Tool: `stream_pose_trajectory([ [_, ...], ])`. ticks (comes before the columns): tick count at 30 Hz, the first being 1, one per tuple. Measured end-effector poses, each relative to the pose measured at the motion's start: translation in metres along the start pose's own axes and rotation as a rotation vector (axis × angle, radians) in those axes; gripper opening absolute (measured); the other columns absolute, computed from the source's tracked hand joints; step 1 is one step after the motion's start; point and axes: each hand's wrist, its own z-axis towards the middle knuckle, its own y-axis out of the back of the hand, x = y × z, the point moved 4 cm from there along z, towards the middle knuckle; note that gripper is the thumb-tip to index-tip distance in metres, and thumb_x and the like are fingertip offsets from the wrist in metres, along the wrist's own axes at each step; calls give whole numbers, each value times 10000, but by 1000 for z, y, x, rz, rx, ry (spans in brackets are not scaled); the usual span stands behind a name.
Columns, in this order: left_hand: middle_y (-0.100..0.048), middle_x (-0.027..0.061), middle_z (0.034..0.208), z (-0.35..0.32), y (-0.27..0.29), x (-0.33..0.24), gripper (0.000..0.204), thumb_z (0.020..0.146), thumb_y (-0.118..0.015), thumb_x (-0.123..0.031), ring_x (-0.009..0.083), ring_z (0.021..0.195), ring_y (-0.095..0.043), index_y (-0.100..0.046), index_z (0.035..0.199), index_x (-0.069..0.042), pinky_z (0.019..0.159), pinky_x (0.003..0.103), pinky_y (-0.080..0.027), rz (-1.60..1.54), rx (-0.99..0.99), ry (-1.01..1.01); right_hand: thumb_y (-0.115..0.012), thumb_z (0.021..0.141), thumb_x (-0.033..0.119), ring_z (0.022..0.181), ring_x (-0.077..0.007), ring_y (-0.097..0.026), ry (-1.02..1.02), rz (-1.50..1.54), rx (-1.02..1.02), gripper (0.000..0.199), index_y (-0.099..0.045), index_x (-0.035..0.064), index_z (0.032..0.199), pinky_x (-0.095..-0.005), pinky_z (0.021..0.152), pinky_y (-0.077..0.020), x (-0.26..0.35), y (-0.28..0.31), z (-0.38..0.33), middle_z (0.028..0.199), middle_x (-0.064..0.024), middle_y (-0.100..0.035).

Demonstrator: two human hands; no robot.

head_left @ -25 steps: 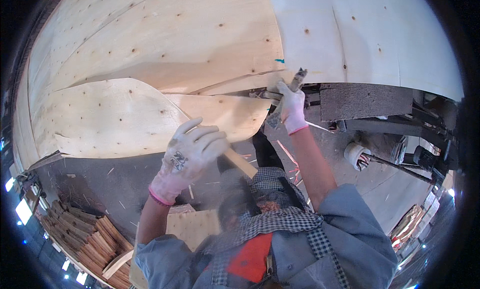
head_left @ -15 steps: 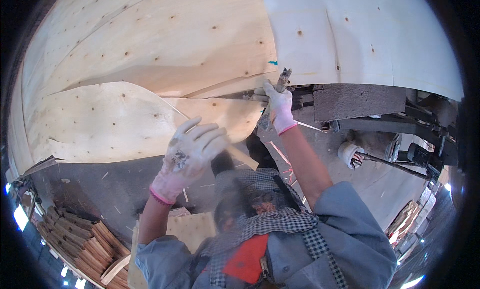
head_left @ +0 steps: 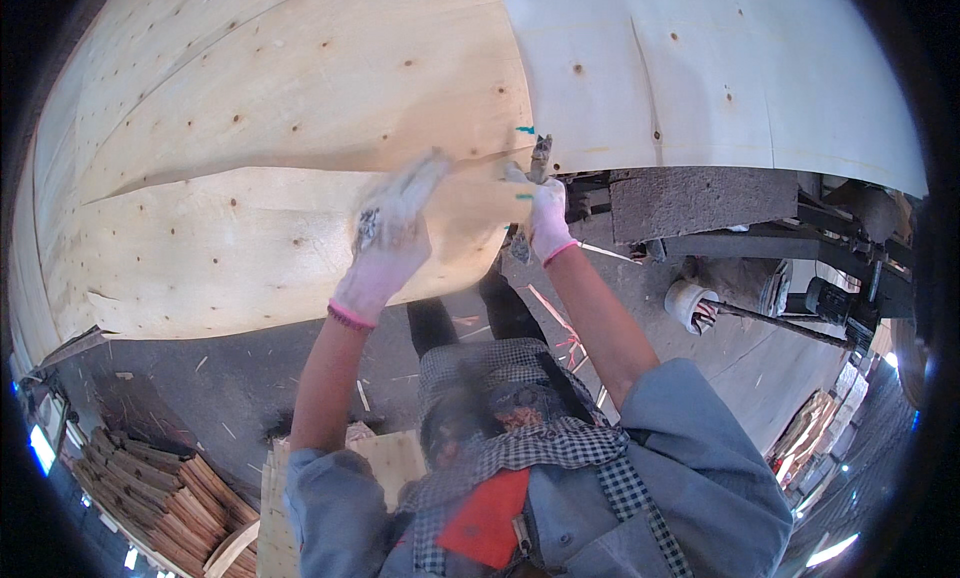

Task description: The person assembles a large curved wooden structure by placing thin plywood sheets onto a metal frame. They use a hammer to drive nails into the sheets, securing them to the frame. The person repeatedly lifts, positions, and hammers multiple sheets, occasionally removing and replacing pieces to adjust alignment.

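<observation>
A stack of thin wood strips point(head_left: 150, 498) is seen near, at the lower left, on the floor point(head_left: 250, 378). Farther on, the gloved left hand point(head_left: 385, 243) is raised against a pale wood sheet point(head_left: 250, 238); it is blurred, so whether its fingers are spread cannot be told. To its right, the gloved right hand point(head_left: 545, 213) is closed around a small tool point(head_left: 540, 158) at the sheet's right edge. Beyond, a second, larger sheet point(head_left: 300, 78) is laid across, with a lighter panel point(head_left: 720, 68) at the far right.
</observation>
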Motion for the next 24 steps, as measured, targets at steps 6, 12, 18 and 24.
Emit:
stream_pose_trajectory([
  [6, -599, 164, 1362, 12, -24, 55, 507, 809, -567, -1, 337, 1283, -547, -621, 1305, -95, 1117, 467, -394, 629, -60, 203, -785, 856, 129, 624, -198, -688, 37, -3, -58, 123, -715, 28, 871, -352, 557, -547, -32, 12, 29, 785, -75, -712],
  [12, -614, 149, 1318, 28, -28, 68, 317, 905, -491, -133, 327, 1258, -558, -671, 1165, -151, 1101, 472, -391, 586, 305, 266, -671, 854, 153, 807, -309, -706, 326, -558, 36, 179, -708, -21, 872, -429, 701, -547, -68, 56, 83, 838, -181, -714],
  [18, -623, 140, 1268, 26, -29, 81, 304, 914, -473, -144, 317, 1201, -584, -685, 1131, -153, 1060, 465, -423, 608, 277, 209, -585, 836, 203, 973, -369, -712, 355, -1371, -50, 247, -751, 32, 898, -455, 848, -559, 39, 7, 1, 956, -235, -724],
  [24, -620, 129, 1296, 25, -31, 83, 340, 907, -476, -147, 309, 1239, -575, -687, 1174, -152, 1058, 459, -430, 539, 246, 217, -597, 823, 210, 933, -359, -722, 666, -1751, 46, 224, -767, 79, 889, -456, 810, -567, 84, -9, -16, 960, -197, -736],
])
